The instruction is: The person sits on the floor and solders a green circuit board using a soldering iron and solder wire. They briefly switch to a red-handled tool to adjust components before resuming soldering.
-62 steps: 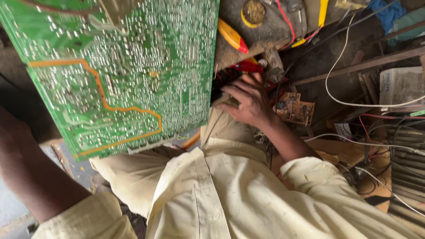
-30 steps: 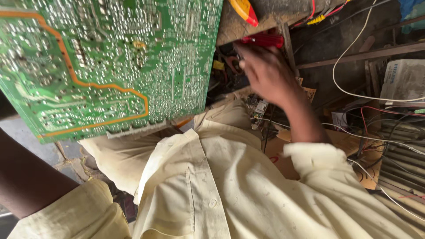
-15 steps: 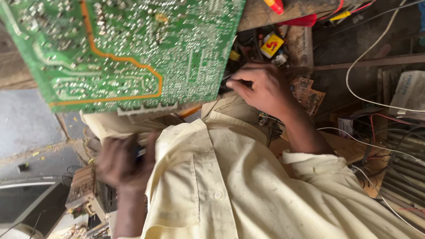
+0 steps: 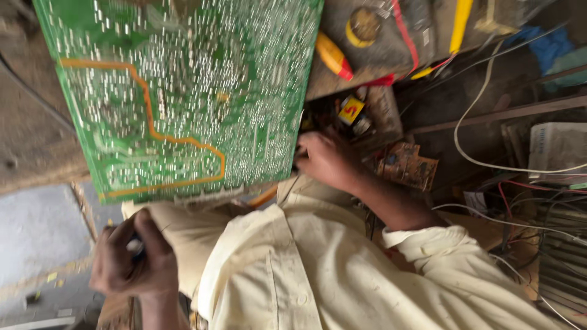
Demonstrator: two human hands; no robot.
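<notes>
At the lower left, the left hand is curled into a loose fist around a small dark tool with a pale tip; the fingers are folded tightly over it and blur hides what kind of tool it is. This hand hangs just below the bottom edge of the circuit board, near it but not touching.

Above it, the large green circuit board fills the upper left, solder side toward the camera, dotted with silver joints and crossed by an orange traced line. It is tilted, with its lower edge over the person's lap and cream shirt.

At the board's right edge, the right hand is partly closed, fingers bent toward that edge and touching it; whether it actually grips the board cannot be told.

Further right, the wooden counter carries a yellow-and-red screwdriver handle and a round yellow-topped tin. Below sit a small brown circuit board, and at the far right a white cable looping among other clutter.
</notes>
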